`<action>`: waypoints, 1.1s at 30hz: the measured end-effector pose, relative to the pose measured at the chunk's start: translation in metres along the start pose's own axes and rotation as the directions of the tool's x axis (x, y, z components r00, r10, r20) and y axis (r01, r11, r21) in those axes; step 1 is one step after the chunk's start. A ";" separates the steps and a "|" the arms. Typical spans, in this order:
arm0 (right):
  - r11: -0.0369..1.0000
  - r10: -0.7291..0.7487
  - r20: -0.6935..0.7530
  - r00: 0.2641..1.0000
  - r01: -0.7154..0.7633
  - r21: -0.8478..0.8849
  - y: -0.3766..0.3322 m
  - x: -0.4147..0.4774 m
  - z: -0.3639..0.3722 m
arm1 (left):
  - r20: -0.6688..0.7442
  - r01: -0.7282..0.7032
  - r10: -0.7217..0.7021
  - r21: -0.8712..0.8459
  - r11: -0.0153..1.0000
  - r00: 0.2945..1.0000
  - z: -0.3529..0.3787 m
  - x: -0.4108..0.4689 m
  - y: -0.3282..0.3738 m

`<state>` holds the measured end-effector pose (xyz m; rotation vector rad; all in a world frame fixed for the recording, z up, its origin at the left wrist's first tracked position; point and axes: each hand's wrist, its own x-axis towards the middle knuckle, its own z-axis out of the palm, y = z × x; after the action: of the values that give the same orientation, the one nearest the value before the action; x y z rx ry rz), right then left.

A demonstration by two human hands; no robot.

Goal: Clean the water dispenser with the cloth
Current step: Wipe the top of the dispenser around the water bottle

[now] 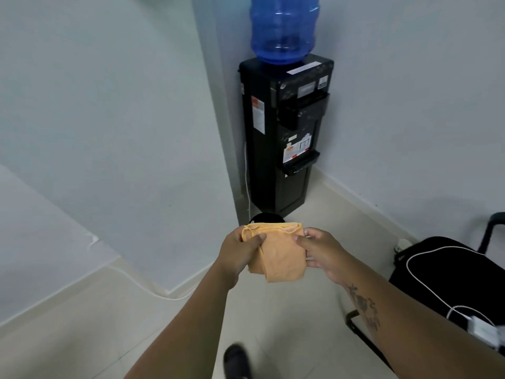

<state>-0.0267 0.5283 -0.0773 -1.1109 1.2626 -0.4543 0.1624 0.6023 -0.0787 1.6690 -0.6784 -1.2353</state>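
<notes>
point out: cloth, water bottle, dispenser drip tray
cloth (276, 258), head view, centre of the folded face
water bottle (282, 28), head view, mid body
drip tray (300, 163), head view, front lip

From my feed the room is evenly and softly lit with a cool cast, only faint shadows behind the water dispenser (284, 132), a pale sheen on the blue bottle (284, 28), wide-angle bending at the frame edges, and a motion-blurred shoe (237, 361) at bottom centre.

Soft orange cloth (276, 255); glossy black plastic dispenser (287, 138).
</notes>
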 end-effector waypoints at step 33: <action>0.962 -0.126 0.065 0.990 0.106 0.253 -0.330 0.369 -0.102 | -0.208 -0.186 0.270 0.351 0.918 0.940 0.080 0.416 0.343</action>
<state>0.0874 0.0461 0.0206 -0.9821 1.0410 -0.6326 0.2609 0.0805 0.0474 1.9127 -0.9276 -0.7526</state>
